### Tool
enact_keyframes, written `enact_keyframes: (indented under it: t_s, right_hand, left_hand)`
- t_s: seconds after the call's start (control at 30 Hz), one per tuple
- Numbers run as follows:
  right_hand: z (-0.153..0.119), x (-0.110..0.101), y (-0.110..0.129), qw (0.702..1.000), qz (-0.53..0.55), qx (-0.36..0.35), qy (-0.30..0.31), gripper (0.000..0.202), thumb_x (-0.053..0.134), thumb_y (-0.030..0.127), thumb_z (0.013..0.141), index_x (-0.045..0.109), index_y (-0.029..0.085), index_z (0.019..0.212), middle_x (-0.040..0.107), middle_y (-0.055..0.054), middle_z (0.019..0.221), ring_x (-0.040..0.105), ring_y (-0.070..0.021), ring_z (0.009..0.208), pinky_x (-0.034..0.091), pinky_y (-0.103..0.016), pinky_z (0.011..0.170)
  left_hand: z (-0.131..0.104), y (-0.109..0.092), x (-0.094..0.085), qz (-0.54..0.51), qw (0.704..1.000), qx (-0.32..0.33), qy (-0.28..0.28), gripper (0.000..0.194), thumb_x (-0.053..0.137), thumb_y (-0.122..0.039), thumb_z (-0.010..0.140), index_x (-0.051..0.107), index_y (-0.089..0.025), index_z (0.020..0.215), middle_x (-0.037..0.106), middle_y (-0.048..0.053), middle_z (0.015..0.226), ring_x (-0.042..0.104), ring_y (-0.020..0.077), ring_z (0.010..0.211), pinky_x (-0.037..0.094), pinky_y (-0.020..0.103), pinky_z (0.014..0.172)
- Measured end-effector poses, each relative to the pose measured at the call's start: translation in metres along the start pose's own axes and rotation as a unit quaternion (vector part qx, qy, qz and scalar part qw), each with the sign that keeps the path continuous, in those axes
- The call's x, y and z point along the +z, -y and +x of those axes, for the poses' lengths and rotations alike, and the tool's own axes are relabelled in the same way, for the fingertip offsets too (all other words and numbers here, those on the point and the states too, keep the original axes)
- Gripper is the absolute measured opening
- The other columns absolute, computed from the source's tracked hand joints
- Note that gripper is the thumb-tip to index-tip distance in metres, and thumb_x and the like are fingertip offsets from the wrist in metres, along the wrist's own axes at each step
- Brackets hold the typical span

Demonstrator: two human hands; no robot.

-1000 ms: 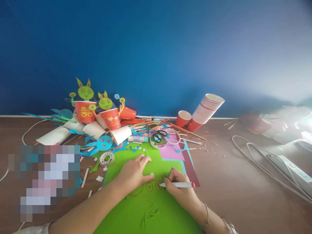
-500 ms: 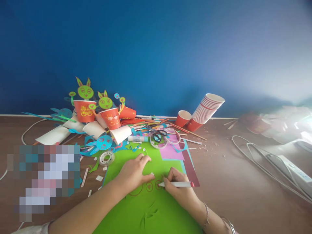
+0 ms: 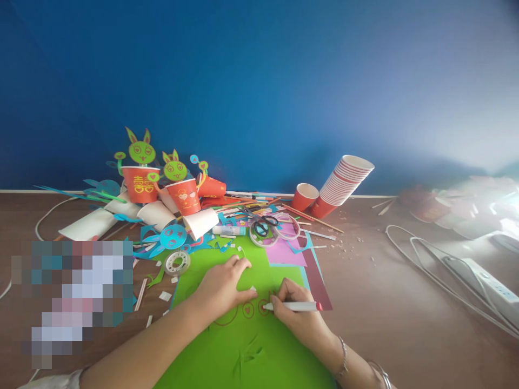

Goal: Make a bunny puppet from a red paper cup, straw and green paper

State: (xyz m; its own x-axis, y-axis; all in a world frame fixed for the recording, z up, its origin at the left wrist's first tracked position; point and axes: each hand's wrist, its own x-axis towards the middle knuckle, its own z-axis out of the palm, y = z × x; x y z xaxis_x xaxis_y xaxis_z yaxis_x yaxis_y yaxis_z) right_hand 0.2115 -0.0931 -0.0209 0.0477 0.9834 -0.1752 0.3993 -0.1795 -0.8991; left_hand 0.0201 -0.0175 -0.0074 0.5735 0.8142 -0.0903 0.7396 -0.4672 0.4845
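Observation:
My right hand grips a white marker with a red end. Its tip touches a small red circle drawn on the green paper. Just left of that is another small circle with a heart inside, and beside it a larger curved red outline partly hidden by my left hand. My left hand lies on the sheet with thumb and fingers apart, holding nothing. A small white scrap sits near its thumb tip.
Behind the paper lie scissors, tape rolls, a glue stick and straws. Red cups with green rabbit faces stand back left. A leaning cup stack is back right; a power strip and cables lie far right.
Almost nothing differs. The marker tip stays at the small circle, where the red inside looks slightly fuller; my left hand keeps its place.

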Motion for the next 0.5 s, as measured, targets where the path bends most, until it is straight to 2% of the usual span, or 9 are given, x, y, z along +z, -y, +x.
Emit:
enact_keyframes:
  t_s: [0.17,0.5]
  right_hand:
    - [0.0005,0.0004,0.0,1.0,0.009,0.004,-0.003,0.026,0.056,0.026,0.074,0.036,0.023,0.058,0.035,0.008,0.049,0.035,-0.0089,0.046,0.03,-0.021,0.046]
    - [0.0016,-0.0013,-0.0037,0.999,-0.031,-0.022,-0.011,0.024,0.052,0.021,0.071,0.034,0.023,0.055,0.033,0.008,0.048,0.032,-0.0089,0.046,0.028,-0.022,0.045]
  left_hand:
    - [0.0001,-0.0006,-0.0006,0.0,1.0,0.002,-0.001,0.048,0.066,-0.047,0.072,0.053,-0.025,0.111,0.061,0.003,0.102,0.063,0.022,0.076,0.041,0.028,0.06]
    - [0.0007,-0.0016,-0.0024,-0.001,1.0,-0.006,0.003,0.048,0.066,-0.048,0.072,0.053,-0.025,0.112,0.06,0.003,0.103,0.063,0.0218,0.076,0.042,0.029,0.061]
